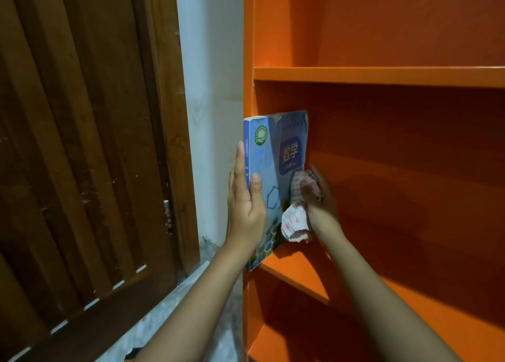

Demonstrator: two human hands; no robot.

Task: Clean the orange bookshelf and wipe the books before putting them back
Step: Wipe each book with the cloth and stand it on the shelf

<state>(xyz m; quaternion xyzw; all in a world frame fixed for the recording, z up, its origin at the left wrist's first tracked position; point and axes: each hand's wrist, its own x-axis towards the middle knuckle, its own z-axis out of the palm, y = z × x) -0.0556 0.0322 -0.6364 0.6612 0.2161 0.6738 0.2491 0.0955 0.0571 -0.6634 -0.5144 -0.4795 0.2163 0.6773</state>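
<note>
Count: 1 orange bookshelf (382, 76), w/ 2 shelf boards plainly in view, so 3 compartments showing. There may be a 3rd board at the bottom edge, can't tell. Books: 1 only, a blue book (276, 170). Cloths: 1, a striped cloth (296, 219). Hands: 2, i.e. 1 left hand (246, 206) + 1 right hand (323, 197), w/ 2 bare forearms. Also 1 brown wooden door (82, 143) w/ 1 small metal fitting (167, 214), and 1 strip of pale wall (210, 88).
</note>
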